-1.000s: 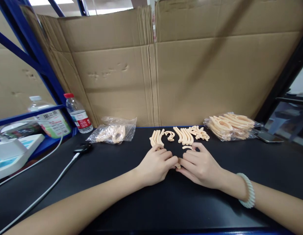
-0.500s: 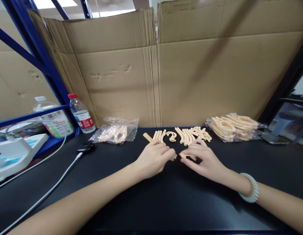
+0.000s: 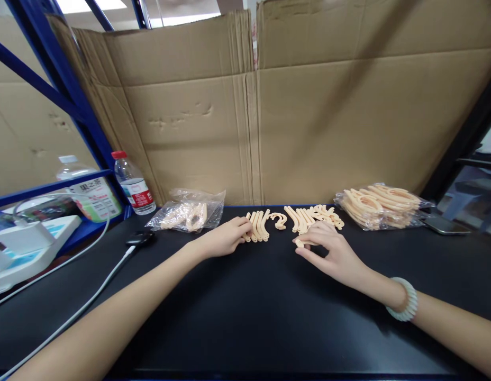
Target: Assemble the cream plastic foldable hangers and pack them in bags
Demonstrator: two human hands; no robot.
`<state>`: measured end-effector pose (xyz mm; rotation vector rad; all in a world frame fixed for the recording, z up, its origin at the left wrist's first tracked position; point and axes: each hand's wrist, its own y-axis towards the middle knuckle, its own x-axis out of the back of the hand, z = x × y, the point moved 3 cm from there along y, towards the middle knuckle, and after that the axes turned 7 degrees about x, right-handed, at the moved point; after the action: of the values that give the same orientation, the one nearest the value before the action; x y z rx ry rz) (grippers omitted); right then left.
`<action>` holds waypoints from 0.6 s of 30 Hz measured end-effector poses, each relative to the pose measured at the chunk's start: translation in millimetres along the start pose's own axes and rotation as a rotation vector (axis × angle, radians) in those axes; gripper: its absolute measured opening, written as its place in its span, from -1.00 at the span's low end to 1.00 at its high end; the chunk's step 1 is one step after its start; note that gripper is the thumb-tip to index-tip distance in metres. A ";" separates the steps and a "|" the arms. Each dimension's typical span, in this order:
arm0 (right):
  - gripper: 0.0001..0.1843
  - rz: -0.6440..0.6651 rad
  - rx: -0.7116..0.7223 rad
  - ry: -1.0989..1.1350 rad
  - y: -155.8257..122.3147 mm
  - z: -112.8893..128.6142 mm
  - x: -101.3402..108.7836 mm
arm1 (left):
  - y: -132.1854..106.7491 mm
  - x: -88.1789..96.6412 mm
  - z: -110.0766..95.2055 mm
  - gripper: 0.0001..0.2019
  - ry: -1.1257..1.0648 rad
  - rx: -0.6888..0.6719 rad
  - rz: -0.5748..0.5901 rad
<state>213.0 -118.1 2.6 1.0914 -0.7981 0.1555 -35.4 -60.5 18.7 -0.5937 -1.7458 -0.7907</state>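
Note:
My left hand (image 3: 228, 237) is closed at the left end of a row of beige curved strips (image 3: 261, 225), its fingertips pinching the outermost strip, mostly hidden by them. Over on the right, my right hand (image 3: 332, 250) pinches a small beige piece (image 3: 300, 243) between thumb and fingers; only its rounded end shows clearly. Just behind that hand lies a second row of beige curved strips (image 3: 297, 218), with a pile of small curved beige pieces (image 3: 327, 214) beside it. A beige hook-shaped piece (image 3: 279, 220) rests between the two rows.
Clear plastic bags of beige parts lie at the back left (image 3: 190, 211) and back right (image 3: 380, 203), the right one by a phone (image 3: 446, 225). A water bottle (image 3: 134, 185), a white power strip (image 3: 55, 238) and a cable (image 3: 82, 307) are on the left. Cardboard (image 3: 190, 116) stands behind the black table (image 3: 269, 317).
My left hand has moved left, away from my right hand, to the end of the left row, which now shows more fully. My right hand stays nearly in place with its piece.

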 end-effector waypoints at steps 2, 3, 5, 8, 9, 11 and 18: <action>-0.91 0.002 -0.002 0.007 -0.4 -0.8 -0.1 | 0.3 -1.7 -1.9 -0.79 -0.013 0.015 -0.016; -0.92 -0.001 -0.002 0.008 -0.7 -1.2 -0.1 | 0.8 -2.6 -2.8 -0.78 0.006 0.044 -0.048; -0.94 -0.007 0.009 -0.001 -1.3 -1.5 -0.2 | 2.0 -5.0 -4.6 -0.77 0.069 0.133 -0.146; -0.92 0.007 0.042 -0.048 -2.1 -1.2 -1.1 | 3.3 -12.1 -9.3 -0.72 0.114 0.203 -0.238; -0.89 0.017 0.052 -0.068 -2.3 -1.0 -1.6 | 3.7 -15.3 -11.3 -0.70 0.113 0.190 -0.228; -0.84 0.034 0.062 -0.097 -2.5 -1.1 -2.5 | 4.1 -21.4 -14.2 -0.66 0.105 0.151 -0.176; -0.85 0.085 0.053 -0.096 -1.5 -1.2 -5.5 | 3.8 -28.3 -6.3 -0.74 -0.010 0.123 -0.196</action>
<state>210.4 -116.4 -2.3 1.1220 -0.9314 0.1988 -20.3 -63.0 -6.2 -0.3477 -1.8665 -0.8091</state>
